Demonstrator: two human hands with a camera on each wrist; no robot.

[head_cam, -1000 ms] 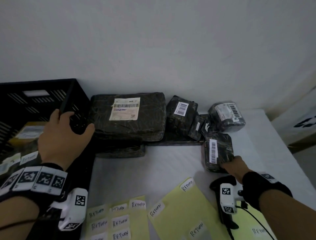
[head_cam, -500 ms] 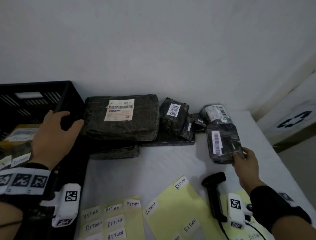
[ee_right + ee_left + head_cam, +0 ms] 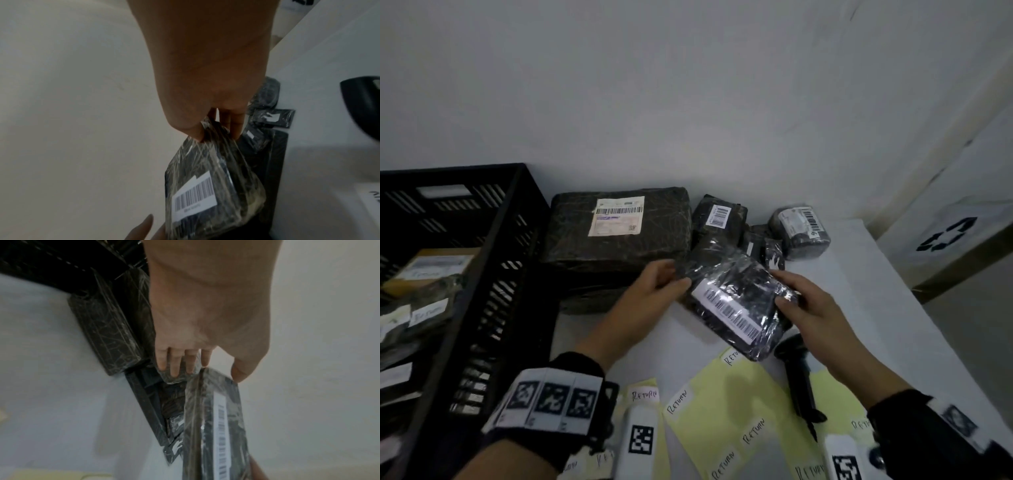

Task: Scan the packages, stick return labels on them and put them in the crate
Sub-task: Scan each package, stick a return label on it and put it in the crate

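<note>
I see the crate [image 3: 482, 274] at the worktop's [image 3: 876, 308] left. The package [image 3: 739, 308] hangs above the worktop, between both hands. My right hand [image 3: 808, 308] pinches its right edge, thumb on top; my left hand [image 3: 650, 291] grips its left corner, fingers curled.

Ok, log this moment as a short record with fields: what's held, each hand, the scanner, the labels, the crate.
held item: small wrapped package, barcode label facing up, lifted above the table
right hand: grips the package's right edge
left hand: thumb and fingers close on its left edge
scanner: lying on the table, not held
return labels: handwritten, on yellow sheets near the front edge
crate: black, at the left, already holds labelled packages
waiting: large package and smaller ones by the wall
</note>
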